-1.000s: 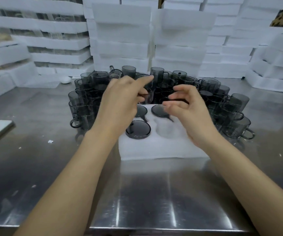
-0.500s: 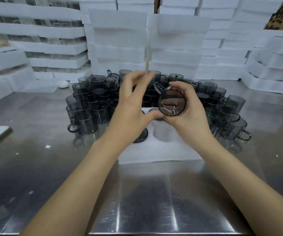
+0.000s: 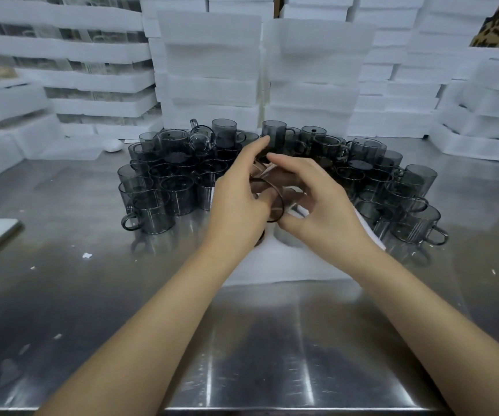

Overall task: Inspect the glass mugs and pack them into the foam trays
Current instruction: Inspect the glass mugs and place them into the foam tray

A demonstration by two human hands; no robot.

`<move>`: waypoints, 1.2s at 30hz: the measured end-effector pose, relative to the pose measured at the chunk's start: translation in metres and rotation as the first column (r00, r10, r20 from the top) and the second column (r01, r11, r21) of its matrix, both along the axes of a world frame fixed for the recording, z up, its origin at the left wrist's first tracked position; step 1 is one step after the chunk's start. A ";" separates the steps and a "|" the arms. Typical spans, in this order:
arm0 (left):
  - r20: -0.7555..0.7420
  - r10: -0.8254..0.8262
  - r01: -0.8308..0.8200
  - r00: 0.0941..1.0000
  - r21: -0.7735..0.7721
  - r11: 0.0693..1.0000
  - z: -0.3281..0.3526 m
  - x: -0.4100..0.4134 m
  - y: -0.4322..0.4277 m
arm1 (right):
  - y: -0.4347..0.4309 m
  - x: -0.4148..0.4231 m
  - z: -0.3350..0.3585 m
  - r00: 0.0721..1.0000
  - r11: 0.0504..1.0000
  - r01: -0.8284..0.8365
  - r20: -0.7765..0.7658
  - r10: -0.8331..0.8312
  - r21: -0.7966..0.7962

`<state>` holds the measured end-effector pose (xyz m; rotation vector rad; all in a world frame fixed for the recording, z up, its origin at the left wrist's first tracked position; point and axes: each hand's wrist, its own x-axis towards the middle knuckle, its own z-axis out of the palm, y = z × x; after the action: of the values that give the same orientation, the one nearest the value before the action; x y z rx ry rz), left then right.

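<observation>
Centre of frame: both hands hold one smoked-glass mug [image 3: 267, 192] tilted on its side above the foam tray [image 3: 287, 265]. The left hand [image 3: 239, 196] grips it from the left, fingers curled round the rim; the right hand [image 3: 317, 202] grips it from the right, thumb and fingers curled about the body. The tray lies on the steel table [image 3: 272, 355], largely hidden by the forearms. Loose mugs [image 3: 158, 190] crowd the table in an arc behind the tray. Foam stacks [image 3: 212, 64] fill the upper frame.
</observation>
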<state>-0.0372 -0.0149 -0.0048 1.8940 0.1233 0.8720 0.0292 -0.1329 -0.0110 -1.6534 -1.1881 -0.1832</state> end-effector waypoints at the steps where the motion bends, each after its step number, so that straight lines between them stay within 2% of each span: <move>1: -0.002 0.007 -0.007 1.000 0.005 1.000 0.001 0.000 0.001 | 0.000 -0.001 0.000 1.000 1.000 -0.015 0.004 0.015 -0.005; 5: -0.006 0.043 -0.043 0.999 0.012 0.999 0.003 0.001 0.005 | 0.000 -0.004 0.001 0.998 0.999 -0.048 0.028 0.048 -0.013; 10: 0.003 0.063 -0.063 0.998 -0.011 0.998 0.001 0.001 0.004 | 0.000 -0.004 0.000 0.984 1.000 0.003 0.178 0.000 -0.018; 13: -0.008 0.092 -0.092 0.996 0.027 0.995 -0.001 0.001 0.002 | 0.001 -0.005 -0.002 0.983 1.000 0.016 0.183 -0.010 -0.027; 16: -0.041 0.093 -0.092 0.995 0.040 0.995 0.003 0.000 0.002 | 0.004 -0.003 -0.002 0.994 0.997 0.072 0.080 -0.072 0.008; 19: 0.007 0.073 -0.072 0.997 -0.053 0.996 0.008 -0.002 0.007 | 0.000 0.007 0.001 0.972 0.987 0.099 -0.224 -0.068 0.127; 21: 0.042 0.174 -0.173 0.984 -0.028 0.985 0.011 -0.004 0.016 | -0.005 0.014 0.003 0.937 0.976 0.099 -0.349 -0.027 0.192; 23: 0.053 0.324 -0.327 0.944 0.053 0.944 0.010 -0.004 0.029 | -0.007 0.019 0.002 0.911 0.972 0.065 -0.412 0.035 0.226; 25: 0.022 0.400 -0.400 0.916 0.096 0.912 0.009 -0.004 0.040 | -0.005 0.021 0.000 0.889 0.967 0.012 -0.445 0.106 0.255; 29: 0.007 0.407 -0.402 0.914 0.167 0.900 0.009 -0.007 0.040 | -0.003 0.023 -0.002 0.875 0.956 -0.037 -0.452 0.171 0.289; 32: 0.050 0.324 -0.328 0.945 0.138 0.934 0.012 -0.006 0.032 | -0.003 0.022 -0.002 0.881 0.961 -0.033 -0.446 0.158 0.275; 36: 0.002 0.211 -0.210 0.977 0.110 0.971 0.009 -0.003 0.023 | -0.003 0.019 -0.001 0.905 0.968 -0.026 -0.406 0.129 0.249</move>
<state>-0.0402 0.0082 0.0042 2.0137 0.2925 1.0306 0.0479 -0.1361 -0.0122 -1.3435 -0.8629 0.0795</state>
